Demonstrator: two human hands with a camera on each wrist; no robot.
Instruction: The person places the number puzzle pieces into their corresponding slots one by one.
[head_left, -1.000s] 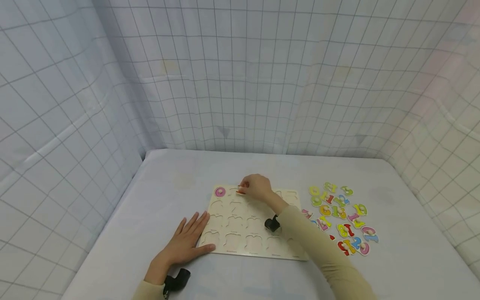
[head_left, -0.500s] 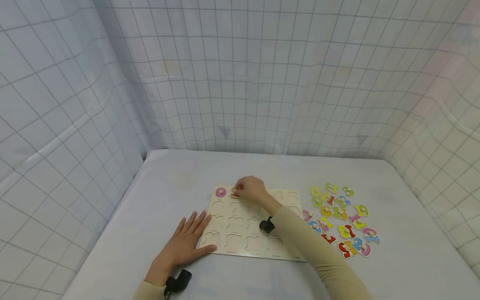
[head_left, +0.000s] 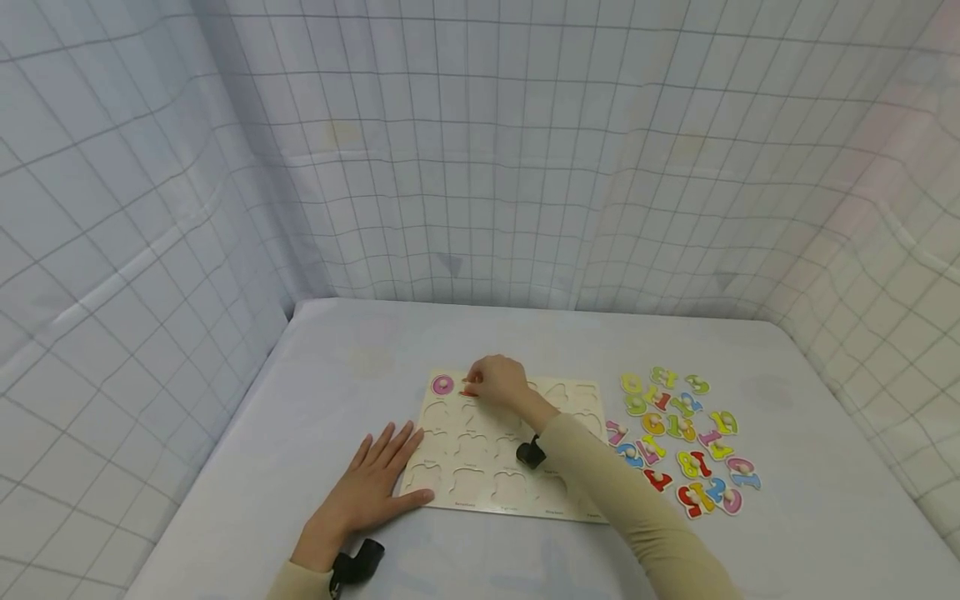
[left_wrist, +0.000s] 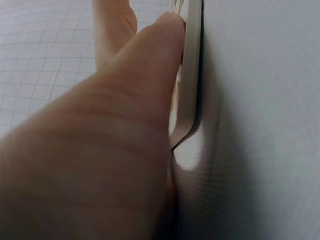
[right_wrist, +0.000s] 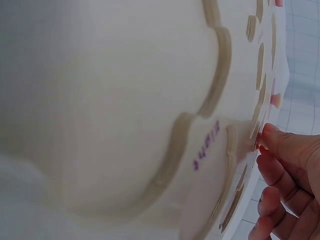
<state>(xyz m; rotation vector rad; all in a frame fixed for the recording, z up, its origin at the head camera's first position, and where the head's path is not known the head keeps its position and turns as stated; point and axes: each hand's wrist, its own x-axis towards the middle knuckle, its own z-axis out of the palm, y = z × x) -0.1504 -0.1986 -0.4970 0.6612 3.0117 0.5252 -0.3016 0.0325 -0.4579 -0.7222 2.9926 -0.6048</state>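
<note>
A cream wooden number puzzle board with cut-out slots lies on the table. My left hand rests flat beside it, fingers spread, fingertips and thumb at its left edge; in the left wrist view the thumb lies against the board's edge. My right hand pinches a red puzzle piece over the second slot of the top row. Fingers hide most of that piece, so its number cannot be read. To its left, a pink zero piece with a knob sits in the top left slot.
Several colourful number pieces with knobs lie scattered right of the board, some overlapping. The white table is bounded by grid-patterned cloth walls at the back and sides. A black wrist camera is on the left wrist.
My right hand has moved slightly left with the red piece, down to the second slot of the top row. The left hand stays in place.
</note>
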